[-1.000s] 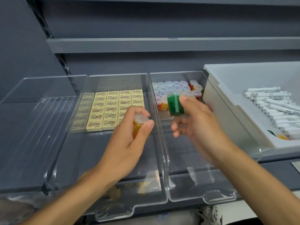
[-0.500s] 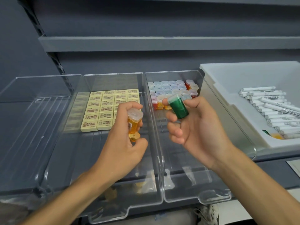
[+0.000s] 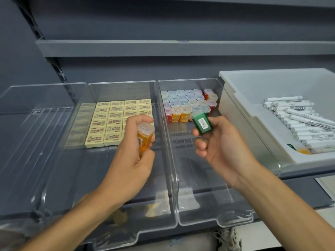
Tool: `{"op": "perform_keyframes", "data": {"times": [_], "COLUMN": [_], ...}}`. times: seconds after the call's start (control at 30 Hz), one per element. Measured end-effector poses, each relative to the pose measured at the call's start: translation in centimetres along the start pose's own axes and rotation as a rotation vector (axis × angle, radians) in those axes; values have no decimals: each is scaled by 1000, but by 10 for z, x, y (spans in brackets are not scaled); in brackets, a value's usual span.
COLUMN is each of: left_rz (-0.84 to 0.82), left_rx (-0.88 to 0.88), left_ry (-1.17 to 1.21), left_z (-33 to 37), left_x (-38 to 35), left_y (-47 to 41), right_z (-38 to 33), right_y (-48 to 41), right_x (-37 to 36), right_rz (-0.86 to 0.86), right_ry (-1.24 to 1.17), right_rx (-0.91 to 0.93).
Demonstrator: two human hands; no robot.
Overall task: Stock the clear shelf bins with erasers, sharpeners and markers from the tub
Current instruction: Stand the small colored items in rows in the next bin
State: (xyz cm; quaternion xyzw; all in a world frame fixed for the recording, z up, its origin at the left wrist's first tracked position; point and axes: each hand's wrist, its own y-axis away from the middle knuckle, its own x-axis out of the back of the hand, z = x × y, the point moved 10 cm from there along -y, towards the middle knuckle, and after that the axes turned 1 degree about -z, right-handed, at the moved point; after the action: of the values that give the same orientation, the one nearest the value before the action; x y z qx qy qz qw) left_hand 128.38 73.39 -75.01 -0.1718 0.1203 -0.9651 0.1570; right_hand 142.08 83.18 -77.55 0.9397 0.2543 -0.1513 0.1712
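Both hands hold one sharpener each above the clear bins.

The left hand [image 3: 135, 160] is clenched on an orange sharpener [image 3: 144, 137] with a frosted cap; the right hand [image 3: 220, 144] pinches a green sharpener [image 3: 201, 124] bearing a barcode label. Behind lie three glossy clear bins [image 3: 174, 187]: cream block erasers [image 3: 112, 122], standing sharpeners [image 3: 188, 104], one empty. Rightmost, a matte white tub [image 3: 241, 113] holds white markers [image 3: 301, 120].

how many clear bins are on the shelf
3: the empty left bin, the middle bin holding erasers, and the right bin holding sharpeners. More may sit out of frame.
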Motion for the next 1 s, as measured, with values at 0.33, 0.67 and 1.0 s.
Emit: {"op": "perform_keyframes", "data": {"times": [0.33, 0.67, 1.0], "left_rz": [17, -3, -33], "left_rx": [1, 26, 81], "left_ry": [-39, -49, -40], "left_z": [0, -2, -12], "left_x": [3, -2, -11], "left_y": [-3, -5, -17], "right_z": [-10, -5, -30], "right_y": [3, -8, -6], "right_x": [-1, 40, 58], "right_rz": [-54, 232, 544], "right_ry": [-125, -243, 693], "right_rx": [80, 41, 338]}}
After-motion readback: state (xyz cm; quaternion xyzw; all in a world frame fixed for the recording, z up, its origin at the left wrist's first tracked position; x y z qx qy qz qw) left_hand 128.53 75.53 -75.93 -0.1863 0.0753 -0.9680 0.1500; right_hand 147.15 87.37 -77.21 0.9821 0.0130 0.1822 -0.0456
